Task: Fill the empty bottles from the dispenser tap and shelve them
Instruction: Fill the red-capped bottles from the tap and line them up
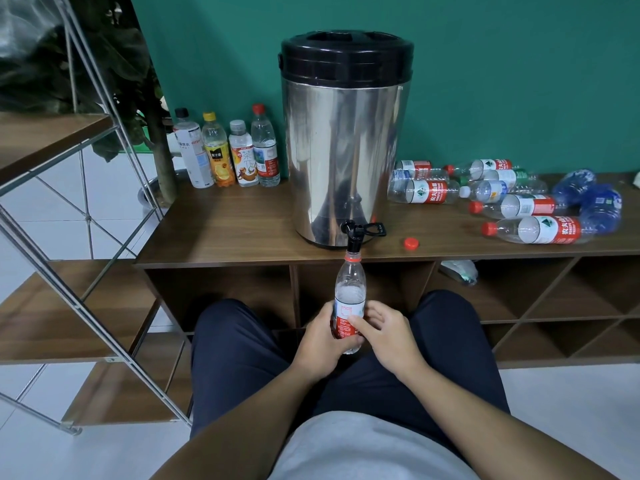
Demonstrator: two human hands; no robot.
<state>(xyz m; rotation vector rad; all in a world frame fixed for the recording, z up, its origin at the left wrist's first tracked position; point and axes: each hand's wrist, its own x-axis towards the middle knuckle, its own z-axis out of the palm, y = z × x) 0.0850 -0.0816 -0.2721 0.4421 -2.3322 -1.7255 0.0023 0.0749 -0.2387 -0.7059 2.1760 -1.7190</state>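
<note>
A clear bottle (349, 289) with a red and white label stands upright under the black tap (354, 237) of the steel dispenser (343, 140). Its open neck sits right at the spout, and the bottle is partly filled. My left hand (320, 336) grips the lower part of the bottle from the left. My right hand (384, 332) touches the label from the right, thumb on the front and fingers loosely bent. The bottle's red cap (411, 243) lies on the wooden cabinet top (225, 233), to the right of the tap.
Several empty bottles (519, 199) lie on their sides on the cabinet's right. Several upright bottles (227, 152) stand left of the dispenser. A metal-framed shelf unit (62, 306) rises at the left. Open cubbies (540, 299) sit below the cabinet top.
</note>
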